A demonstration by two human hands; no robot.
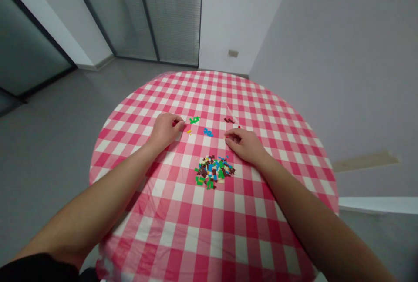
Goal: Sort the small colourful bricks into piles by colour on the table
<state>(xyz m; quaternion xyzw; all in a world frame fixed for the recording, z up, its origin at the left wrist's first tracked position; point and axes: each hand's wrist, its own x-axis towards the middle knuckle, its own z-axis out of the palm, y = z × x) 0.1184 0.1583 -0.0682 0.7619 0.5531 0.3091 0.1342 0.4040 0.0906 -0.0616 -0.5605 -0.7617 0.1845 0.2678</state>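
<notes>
Left hand (pixel 166 131), curled, apparently empty, sits beside yellow bricks (pixel 189 131); right hand (pixel 243 143) rests loosely open near blue bricks (pixel 208 132).

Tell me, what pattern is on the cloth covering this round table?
Pink-red and white gingham checks on the tablecloth, seen best in the head view.

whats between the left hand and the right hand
In the head view, a small patch of blue toy bricks lies between the left hand and the right hand, on the red-and-white checked tablecloth.
</notes>
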